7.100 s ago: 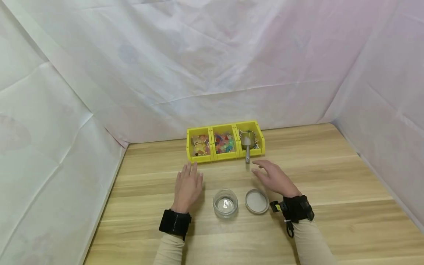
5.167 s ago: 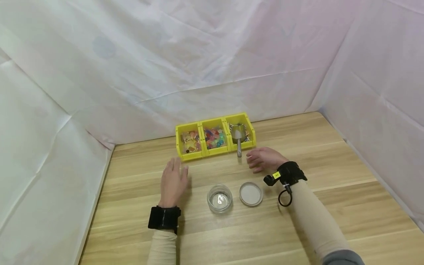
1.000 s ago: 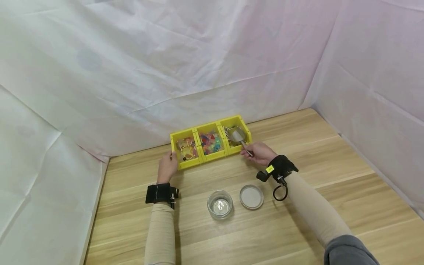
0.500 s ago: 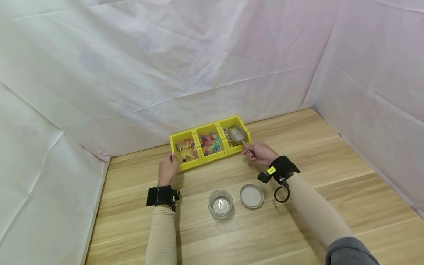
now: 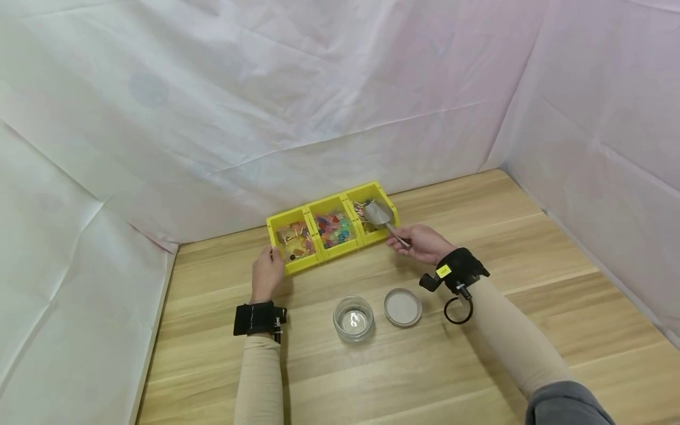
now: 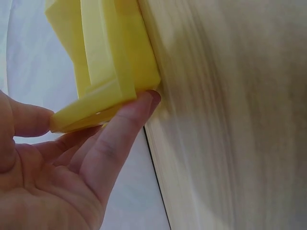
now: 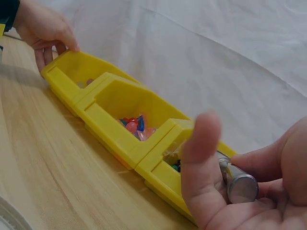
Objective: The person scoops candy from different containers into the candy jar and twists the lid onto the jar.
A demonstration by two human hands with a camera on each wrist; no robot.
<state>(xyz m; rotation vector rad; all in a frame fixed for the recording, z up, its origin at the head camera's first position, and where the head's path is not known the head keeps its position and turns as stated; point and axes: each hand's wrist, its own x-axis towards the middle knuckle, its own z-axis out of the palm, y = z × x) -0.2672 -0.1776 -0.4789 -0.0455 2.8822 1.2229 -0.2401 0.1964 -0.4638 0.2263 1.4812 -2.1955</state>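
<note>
Three joined yellow bins point(image 5: 340, 248) stand on the table by the back cloth. My left hand point(image 5: 267, 274) grips the outer edge of the leftmost bin, with the thumb on one side of its rim and fingers beneath in the left wrist view. In my right hand point(image 5: 422, 243) is the handle of a metal scoop point(image 5: 377, 213), held between thumb and fingers. The scoop's blade overlaps the right bin, hiding part of the small items on white sticks in it. Colourful, shiny pieces point(image 5: 333, 229) fill the middle bin; small pieces with pale sticks point(image 5: 295, 241) lie in the left one.
Nearer on the wooden table point(image 5: 340, 378) stands an open clear jar point(image 5: 345, 335). A round lid point(image 5: 402, 308) lies just right of it. White cloth point(image 5: 319, 88) hangs behind and along both sides.
My left hand has gone from open above the table to gripping the left bin. My right hand has taken hold of the scoop's handle; its blade has lately tilted and shifted slightly left.
</note>
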